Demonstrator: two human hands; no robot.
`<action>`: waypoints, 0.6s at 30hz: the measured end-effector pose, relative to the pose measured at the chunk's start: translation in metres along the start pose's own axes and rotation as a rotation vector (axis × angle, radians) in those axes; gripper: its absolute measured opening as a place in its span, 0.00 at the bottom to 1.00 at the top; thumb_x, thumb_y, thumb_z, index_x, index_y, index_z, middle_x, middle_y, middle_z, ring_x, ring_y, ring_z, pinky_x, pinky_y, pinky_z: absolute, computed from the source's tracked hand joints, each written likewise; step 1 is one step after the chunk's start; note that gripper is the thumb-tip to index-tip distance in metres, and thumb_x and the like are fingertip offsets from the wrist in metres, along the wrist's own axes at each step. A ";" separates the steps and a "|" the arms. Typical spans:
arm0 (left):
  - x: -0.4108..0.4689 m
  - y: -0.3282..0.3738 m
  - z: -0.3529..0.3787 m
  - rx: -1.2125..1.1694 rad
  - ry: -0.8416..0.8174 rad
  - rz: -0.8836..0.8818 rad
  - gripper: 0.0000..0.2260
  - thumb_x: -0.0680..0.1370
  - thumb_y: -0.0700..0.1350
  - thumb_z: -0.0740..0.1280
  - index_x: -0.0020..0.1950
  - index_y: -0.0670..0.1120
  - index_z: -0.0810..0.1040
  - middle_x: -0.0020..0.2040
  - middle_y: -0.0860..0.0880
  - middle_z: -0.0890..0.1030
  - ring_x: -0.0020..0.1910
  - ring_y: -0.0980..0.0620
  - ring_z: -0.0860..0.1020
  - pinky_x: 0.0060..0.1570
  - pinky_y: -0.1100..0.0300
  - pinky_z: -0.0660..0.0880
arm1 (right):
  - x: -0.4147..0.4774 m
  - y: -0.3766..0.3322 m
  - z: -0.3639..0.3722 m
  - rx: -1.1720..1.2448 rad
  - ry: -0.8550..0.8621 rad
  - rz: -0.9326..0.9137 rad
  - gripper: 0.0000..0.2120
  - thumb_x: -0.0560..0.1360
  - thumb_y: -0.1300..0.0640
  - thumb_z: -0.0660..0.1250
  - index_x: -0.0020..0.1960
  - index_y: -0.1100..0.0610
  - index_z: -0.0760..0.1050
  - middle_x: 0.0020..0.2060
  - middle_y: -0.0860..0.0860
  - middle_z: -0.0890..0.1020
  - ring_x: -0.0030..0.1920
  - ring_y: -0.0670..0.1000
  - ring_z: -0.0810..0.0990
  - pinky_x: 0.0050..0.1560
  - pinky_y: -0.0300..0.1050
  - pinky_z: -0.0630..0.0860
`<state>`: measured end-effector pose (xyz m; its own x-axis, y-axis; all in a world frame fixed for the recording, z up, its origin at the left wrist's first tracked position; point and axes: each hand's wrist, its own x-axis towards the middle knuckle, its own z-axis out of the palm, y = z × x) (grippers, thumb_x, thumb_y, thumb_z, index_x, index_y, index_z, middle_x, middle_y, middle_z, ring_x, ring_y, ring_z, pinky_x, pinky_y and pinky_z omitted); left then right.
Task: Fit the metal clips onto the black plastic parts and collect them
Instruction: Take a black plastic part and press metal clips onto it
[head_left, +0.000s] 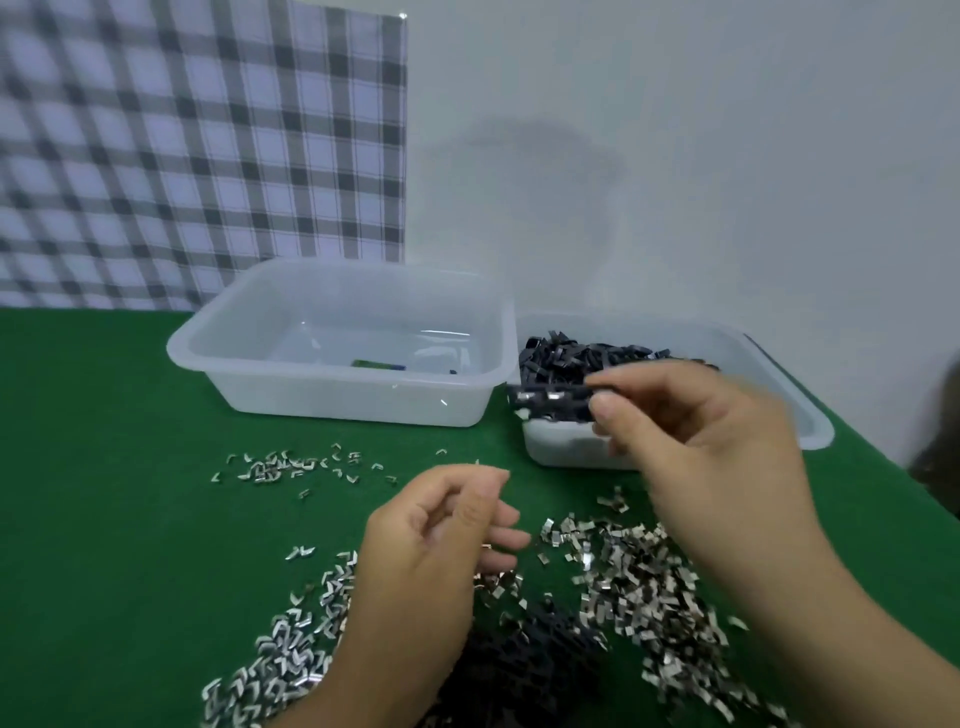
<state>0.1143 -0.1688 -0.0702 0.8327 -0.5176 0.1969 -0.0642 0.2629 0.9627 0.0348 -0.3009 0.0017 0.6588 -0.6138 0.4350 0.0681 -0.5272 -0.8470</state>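
Head view: right grip (696, 421) pinches black part (550, 404) over tray (558, 448).

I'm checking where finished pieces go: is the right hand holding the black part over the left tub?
No, the right hand pinches the black part above the near rim of the right tub.

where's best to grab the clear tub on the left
Take the translucent white rectangular plastic tub by its flared rim on the near long side, coming from the front: the lip overhangs the wall, and the parts-filled tub crowds its right.
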 end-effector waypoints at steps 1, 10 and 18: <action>0.000 0.001 0.000 0.014 -0.001 0.001 0.16 0.67 0.59 0.64 0.42 0.50 0.83 0.35 0.45 0.83 0.34 0.49 0.83 0.32 0.64 0.78 | 0.015 -0.007 0.006 -0.042 0.041 -0.072 0.04 0.69 0.55 0.70 0.42 0.47 0.81 0.34 0.41 0.83 0.37 0.37 0.80 0.40 0.28 0.75; 0.005 -0.003 -0.005 0.134 -0.032 -0.038 0.12 0.79 0.37 0.61 0.39 0.43 0.81 0.30 0.44 0.81 0.24 0.52 0.76 0.24 0.64 0.72 | 0.124 -0.004 0.096 -0.438 -0.274 -0.039 0.02 0.74 0.58 0.67 0.44 0.54 0.79 0.40 0.47 0.80 0.40 0.45 0.77 0.34 0.31 0.67; 0.004 -0.005 -0.004 0.092 0.033 -0.029 0.14 0.79 0.39 0.60 0.38 0.49 0.81 0.28 0.48 0.78 0.25 0.55 0.74 0.25 0.64 0.70 | 0.064 -0.002 0.051 -0.360 -0.181 -0.111 0.04 0.74 0.54 0.67 0.41 0.50 0.80 0.34 0.42 0.79 0.36 0.42 0.76 0.39 0.35 0.69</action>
<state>0.1206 -0.1689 -0.0751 0.8524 -0.4965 0.1642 -0.0889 0.1720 0.9811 0.1152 -0.3094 0.0154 0.7853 -0.4452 0.4302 -0.0985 -0.7759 -0.6231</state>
